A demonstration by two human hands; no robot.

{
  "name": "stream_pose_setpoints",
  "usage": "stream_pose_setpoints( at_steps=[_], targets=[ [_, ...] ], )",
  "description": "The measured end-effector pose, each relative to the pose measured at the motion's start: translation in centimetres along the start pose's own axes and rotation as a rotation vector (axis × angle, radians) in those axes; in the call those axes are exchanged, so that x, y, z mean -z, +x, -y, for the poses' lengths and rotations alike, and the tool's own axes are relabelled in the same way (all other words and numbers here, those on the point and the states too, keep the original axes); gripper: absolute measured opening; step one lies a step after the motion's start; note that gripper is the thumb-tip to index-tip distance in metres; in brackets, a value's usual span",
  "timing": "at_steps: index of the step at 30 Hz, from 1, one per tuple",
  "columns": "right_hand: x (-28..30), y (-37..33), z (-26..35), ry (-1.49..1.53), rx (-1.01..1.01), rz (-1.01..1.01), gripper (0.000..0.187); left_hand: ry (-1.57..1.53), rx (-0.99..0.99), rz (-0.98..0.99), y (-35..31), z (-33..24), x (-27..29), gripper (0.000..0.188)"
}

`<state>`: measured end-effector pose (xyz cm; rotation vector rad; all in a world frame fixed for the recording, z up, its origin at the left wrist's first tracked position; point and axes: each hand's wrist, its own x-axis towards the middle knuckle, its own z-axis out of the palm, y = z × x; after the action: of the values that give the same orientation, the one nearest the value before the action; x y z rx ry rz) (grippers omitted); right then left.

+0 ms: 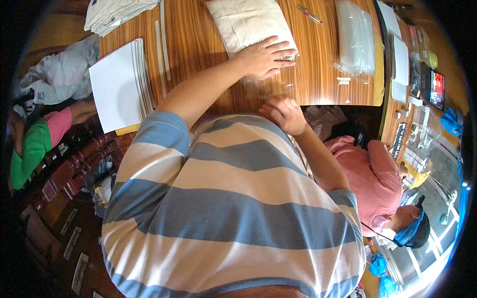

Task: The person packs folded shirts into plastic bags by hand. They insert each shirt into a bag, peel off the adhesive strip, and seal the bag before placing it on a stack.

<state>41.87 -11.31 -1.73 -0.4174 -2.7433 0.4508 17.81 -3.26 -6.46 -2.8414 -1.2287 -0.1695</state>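
A folded cream garment point(251, 22) lies in a clear plastic bag on the wood-grain table in front of me. My left hand point(267, 57) rests flat on the near end of this bagged garment, its fingers spread. The clear, loose end of the bag point(276, 89) reaches from there toward the table's near edge. Close to my body, my right hand point(287, 114) is curled beside that loose plastic, fingers drawn together. Whatever its fingers pinch is hidden.
A stack of white sheets point(117, 82) sits at the table's left side, with folded white garments point(119, 15) beyond. Clear plastic bags point(356, 39) lie to the right, near small snips point(310, 14). A person in a pink shirt point(365, 174) is close on my right.
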Motion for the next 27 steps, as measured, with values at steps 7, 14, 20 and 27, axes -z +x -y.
stream_pose_setpoints(
  at_steps=[7, 14, 20, 27],
  targets=[
    [-2.5, 2.4, 0.9, 0.071, -0.060, 0.092, 0.032, -0.053, -0.022, 0.007, -0.1, 0.2, -0.2, 0.059],
    [0.4, -1.0, -0.4, 0.046, -0.084, 0.056, 0.035, -0.069, -0.060, 0.102, -0.4, 0.3, 1.3, 0.071],
    [3.6, -5.0, -4.9, -0.111, -0.518, -0.054, 0.020, -0.091, -0.013, 0.096, 1.6, -2.6, 2.7, 0.068],
    [3.3, -6.8, -5.1, -0.035, -0.642, -0.269, 0.014, -0.252, 0.056, -0.050, 4.0, -6.6, -1.0, 0.057]
  ],
)
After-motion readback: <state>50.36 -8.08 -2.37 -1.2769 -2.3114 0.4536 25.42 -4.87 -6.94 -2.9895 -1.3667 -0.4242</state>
